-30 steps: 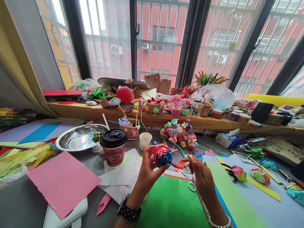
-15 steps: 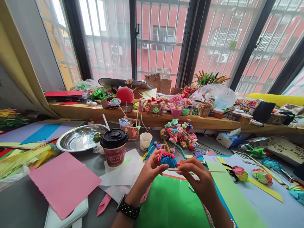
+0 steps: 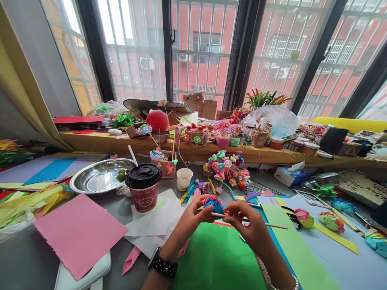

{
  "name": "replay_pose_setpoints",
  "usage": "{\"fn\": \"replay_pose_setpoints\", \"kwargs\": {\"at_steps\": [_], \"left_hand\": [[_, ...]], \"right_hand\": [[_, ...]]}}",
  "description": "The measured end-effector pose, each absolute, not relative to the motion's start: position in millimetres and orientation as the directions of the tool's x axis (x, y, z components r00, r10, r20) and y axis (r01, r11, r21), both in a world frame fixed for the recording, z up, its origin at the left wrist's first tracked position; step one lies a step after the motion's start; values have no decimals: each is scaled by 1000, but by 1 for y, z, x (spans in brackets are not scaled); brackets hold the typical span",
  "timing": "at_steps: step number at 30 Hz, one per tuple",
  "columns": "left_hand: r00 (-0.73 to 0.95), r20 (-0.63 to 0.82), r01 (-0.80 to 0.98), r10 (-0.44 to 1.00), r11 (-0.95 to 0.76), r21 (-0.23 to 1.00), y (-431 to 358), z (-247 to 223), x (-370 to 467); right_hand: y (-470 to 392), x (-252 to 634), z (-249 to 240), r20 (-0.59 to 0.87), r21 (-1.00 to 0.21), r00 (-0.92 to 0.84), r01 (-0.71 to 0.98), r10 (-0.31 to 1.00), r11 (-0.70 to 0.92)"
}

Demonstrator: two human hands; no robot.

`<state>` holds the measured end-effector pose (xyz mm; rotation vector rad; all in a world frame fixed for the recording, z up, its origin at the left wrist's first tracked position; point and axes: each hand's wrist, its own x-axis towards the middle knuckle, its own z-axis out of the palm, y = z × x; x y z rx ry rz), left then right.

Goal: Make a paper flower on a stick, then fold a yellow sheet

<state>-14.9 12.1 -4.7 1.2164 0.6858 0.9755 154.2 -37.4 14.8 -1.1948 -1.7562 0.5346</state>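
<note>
In the head view, my left hand (image 3: 195, 214) is closed around a pink and blue folded paper flower (image 3: 214, 205), its thumb at the lower side. A thin wooden stick (image 3: 275, 226) runs across just below the petals and out past my right hand (image 3: 246, 219). The right thumb and fingers pinch the stick close to the flower. Whether the stick touches the petals I cannot tell. Both hands are above a glossy green sheet (image 3: 217, 257).
Left of my hands stand a lidded cup (image 3: 145, 197) with a straw and a small paper cup (image 3: 184, 180). A pink sheet (image 3: 81, 235) and a steel plate (image 3: 90, 181) lie farther left. Finished paper flowers (image 3: 331, 222) rest on paper at right. Crocheted flowers (image 3: 225, 164) stand behind.
The stick has tilted, its right end now lower. The flower has turned and sits slightly lower, with more of its pink side hidden by the left hand.
</note>
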Motion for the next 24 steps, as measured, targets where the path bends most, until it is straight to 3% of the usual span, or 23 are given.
{"fn": "replay_pose_setpoints", "kwargs": {"at_steps": [6, 16, 21, 24], "left_hand": [[416, 52, -147, 908, 11, 989, 8, -2, -13], [376, 77, 13, 924, -88, 996, 7, -9, -9], [208, 323, 207, 923, -364, 908, 4, -4, -12], [265, 436, 308, 860, -504, 807, 1, 2, -14]], "right_hand": [[-36, 156, 16, 411, -789, -151, 435, 899, 434], [-34, 153, 12, 410, -750, -135, 514, 902, 417], [-31, 152, 8, 421, -656, -120, 644, 899, 393], [-29, 151, 5, 439, -594, -124, 703, 890, 391]]}}
